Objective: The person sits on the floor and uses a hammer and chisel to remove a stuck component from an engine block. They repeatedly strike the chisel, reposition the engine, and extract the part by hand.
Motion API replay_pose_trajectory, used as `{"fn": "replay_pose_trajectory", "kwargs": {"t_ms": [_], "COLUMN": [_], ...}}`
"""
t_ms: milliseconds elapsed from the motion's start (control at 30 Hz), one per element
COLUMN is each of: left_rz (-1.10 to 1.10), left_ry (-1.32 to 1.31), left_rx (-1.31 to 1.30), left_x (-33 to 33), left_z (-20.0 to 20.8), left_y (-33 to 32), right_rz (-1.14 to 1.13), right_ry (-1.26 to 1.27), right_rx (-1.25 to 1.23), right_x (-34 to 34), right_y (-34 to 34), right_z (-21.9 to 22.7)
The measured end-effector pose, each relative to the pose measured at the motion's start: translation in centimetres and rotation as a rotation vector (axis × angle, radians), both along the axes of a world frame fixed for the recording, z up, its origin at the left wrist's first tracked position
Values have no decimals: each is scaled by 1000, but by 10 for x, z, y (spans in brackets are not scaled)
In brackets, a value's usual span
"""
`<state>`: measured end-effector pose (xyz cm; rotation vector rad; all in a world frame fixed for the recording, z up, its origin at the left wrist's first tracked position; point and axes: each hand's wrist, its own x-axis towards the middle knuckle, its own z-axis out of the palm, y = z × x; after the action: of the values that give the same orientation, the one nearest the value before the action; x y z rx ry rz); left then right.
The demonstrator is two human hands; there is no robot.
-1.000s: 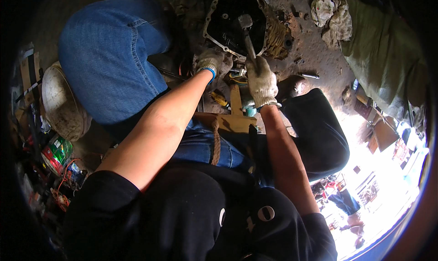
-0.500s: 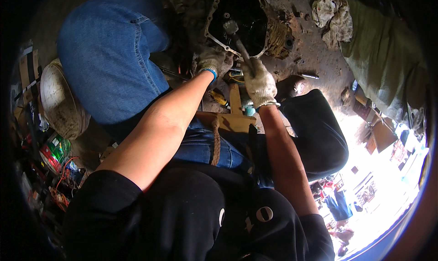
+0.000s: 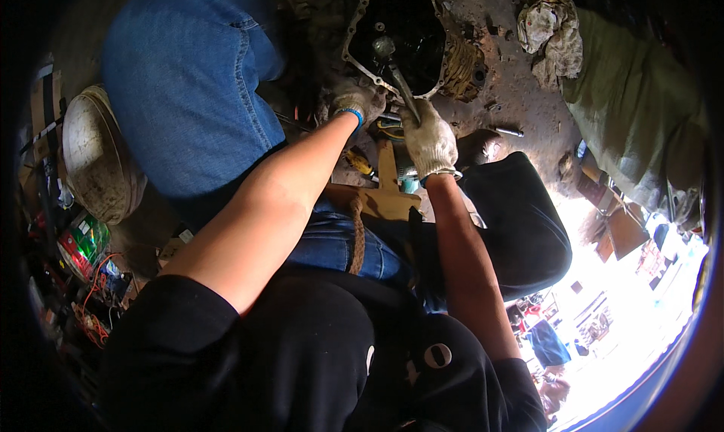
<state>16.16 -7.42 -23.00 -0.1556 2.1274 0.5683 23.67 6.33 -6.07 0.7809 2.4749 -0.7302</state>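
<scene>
Currently, I have my right hand (image 3: 431, 139) in a soiled knit glove, its fingers wrapped around the handle of a hammer-like tool (image 3: 404, 87), whose head shows against the dark cavity of an open metal housing (image 3: 415, 33) on the floor. My gloved left hand (image 3: 356, 102) sits at the housing's lower left edge; I can't tell how its fingers are set. Close by me lies a yellow-handled tool (image 3: 360, 162), with a crumpled rag (image 3: 547, 38) farther right.
</scene>
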Motion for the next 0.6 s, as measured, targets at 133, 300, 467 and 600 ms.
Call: {"fn": "replay_pose_trajectory", "kwargs": {"t_ms": [133,300,467,600], "left_rz": [-501,16,278,-458], "left_ry": [46,180,-125,572], "left_rx": [-640,54,375,-210], "left_x": [18,19,9,25], "left_z": [-57,-58,-19,-24], "left_y": [30,15,0,9], "right_rz": [15,-3,-64,25], "right_ry": [-131,76,167,-131], "right_rx": [49,45,-1,63], "right_x": [-4,-7,-3,-13], "right_y": [2,2,-6,0], "right_z": [-2,4,8,2]}}
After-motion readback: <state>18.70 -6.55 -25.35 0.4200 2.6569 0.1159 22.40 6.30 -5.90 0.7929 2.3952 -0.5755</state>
